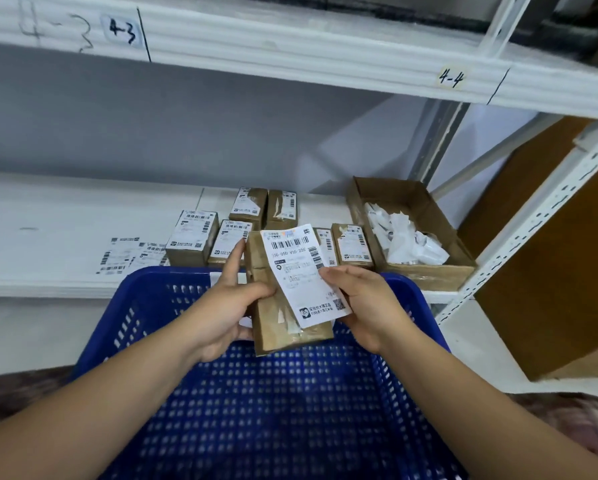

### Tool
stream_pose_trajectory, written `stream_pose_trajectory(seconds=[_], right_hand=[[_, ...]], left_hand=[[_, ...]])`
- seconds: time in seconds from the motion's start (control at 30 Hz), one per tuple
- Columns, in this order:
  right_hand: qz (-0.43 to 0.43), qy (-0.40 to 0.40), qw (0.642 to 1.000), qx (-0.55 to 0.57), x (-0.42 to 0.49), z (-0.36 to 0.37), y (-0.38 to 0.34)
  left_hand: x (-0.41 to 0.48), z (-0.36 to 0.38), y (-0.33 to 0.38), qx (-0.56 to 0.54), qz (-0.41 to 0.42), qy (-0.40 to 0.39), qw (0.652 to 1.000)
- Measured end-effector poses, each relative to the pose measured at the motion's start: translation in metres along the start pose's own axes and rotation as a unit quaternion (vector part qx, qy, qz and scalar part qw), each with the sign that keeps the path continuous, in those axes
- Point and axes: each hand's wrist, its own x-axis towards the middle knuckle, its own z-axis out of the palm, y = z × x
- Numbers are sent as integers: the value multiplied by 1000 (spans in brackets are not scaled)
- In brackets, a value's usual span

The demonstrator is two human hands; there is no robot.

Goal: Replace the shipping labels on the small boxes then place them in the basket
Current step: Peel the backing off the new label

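A small brown box is held in the air over the far side of a blue basket, which stands just in front of the shelf's front edge. The left hand grips the box by its left side, thumb across the front and forefinger stretched up along the edge. The right hand pinches the right edge of a white label that lies slantwise on the box's front, its top and lower right corner sticking out past the box.

On the shelf behind, near the middle, stands a cluster of more boxes with labels on. Left of them, by the front edge, lie loose label sheets. At the shelf's right end sits an open cardboard tray holding crumpled white paper scraps.
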Motion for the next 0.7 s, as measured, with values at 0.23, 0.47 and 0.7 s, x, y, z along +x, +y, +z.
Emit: stream_pose_trajectory(seconds=[0.23,0.47,0.7], right_hand=[[-2,2,999,33,-7,-8,8],[-6,34,999,38,-10,-11,7],[-15,47,999,0,-14,-4,15]], left_hand=[[3,6,-10,18,25,-16,999],[9,11,-11,-89,-4,7,996],[12,10,-18,-53,31,47,997]])
